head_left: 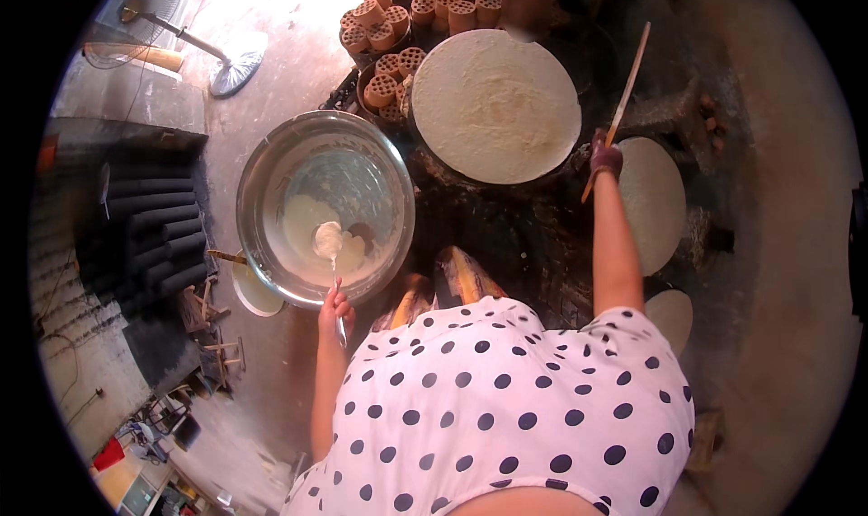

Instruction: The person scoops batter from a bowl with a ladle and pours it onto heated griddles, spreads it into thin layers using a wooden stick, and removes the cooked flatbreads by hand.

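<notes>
My left hand (335,310) grips the handle of a ladle (328,239) whose cup sits in the white batter inside a big steel bowl (262,173). My right hand (605,157), in a dark glove, holds a long thin wooden stick (626,96) slanting up to the right. It hovers at the right edge of a round griddle covered by a thin pale crepe (495,105). A second pale round sheet (653,200) lies just right of my right forearm. My white dress with black dots fills the lower middle.
Several round honeycomb coal briquettes (425,14) are piled behind the griddle, and dark ones (158,236) are stacked at left. A standing fan (181,37) is at upper left. A small white bowl (249,295) sits under the steel bowl's rim. Wooden tools lie on the floor at left.
</notes>
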A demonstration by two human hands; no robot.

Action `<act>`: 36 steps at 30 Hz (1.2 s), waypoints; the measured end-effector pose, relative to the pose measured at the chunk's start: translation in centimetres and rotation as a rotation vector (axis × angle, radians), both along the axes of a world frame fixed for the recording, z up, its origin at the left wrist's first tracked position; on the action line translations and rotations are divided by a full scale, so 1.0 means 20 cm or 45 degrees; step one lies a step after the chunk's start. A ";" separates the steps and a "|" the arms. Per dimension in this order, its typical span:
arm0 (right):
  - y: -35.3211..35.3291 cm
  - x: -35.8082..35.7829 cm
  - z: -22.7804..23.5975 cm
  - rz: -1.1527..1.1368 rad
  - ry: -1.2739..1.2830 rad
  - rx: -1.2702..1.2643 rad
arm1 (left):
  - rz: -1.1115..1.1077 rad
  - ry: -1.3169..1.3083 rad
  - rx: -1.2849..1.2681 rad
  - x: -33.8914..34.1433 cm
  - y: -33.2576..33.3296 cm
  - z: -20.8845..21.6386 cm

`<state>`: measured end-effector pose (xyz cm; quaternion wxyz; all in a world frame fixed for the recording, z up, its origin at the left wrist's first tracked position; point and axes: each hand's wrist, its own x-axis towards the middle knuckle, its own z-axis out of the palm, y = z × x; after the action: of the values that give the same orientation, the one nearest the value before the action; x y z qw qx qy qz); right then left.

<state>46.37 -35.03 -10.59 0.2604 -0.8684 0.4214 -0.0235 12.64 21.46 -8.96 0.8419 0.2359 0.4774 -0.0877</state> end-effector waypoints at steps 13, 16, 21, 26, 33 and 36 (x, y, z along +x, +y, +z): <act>-0.13 0.39 -0.27 0.476 0.223 -0.005 | 0.041 0.098 -0.250 -0.09 0.07 -0.12; -0.08 0.03 -0.37 0.293 0.204 -0.112 | 0.034 0.173 -0.169 -0.07 0.05 -0.12; 1.03 -0.64 -0.27 -0.460 -0.170 0.626 | 0.007 0.155 -0.333 -0.14 0.14 -0.38; 1.23 -0.96 0.10 -0.347 -0.529 1.406 | -0.111 0.297 -0.113 0.05 0.08 -0.51; 0.63 -1.11 0.16 0.299 0.064 0.364 | -0.420 0.387 0.372 -0.09 0.27 -0.92; 0.44 -1.28 0.04 0.823 -0.394 -0.567 | -1.275 0.470 0.963 -0.11 0.30 -0.85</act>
<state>20.82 -26.19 -9.69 0.1205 -0.9772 0.0680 -0.1613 10.52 27.52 -26.03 0.4623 0.6905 0.4445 -0.3345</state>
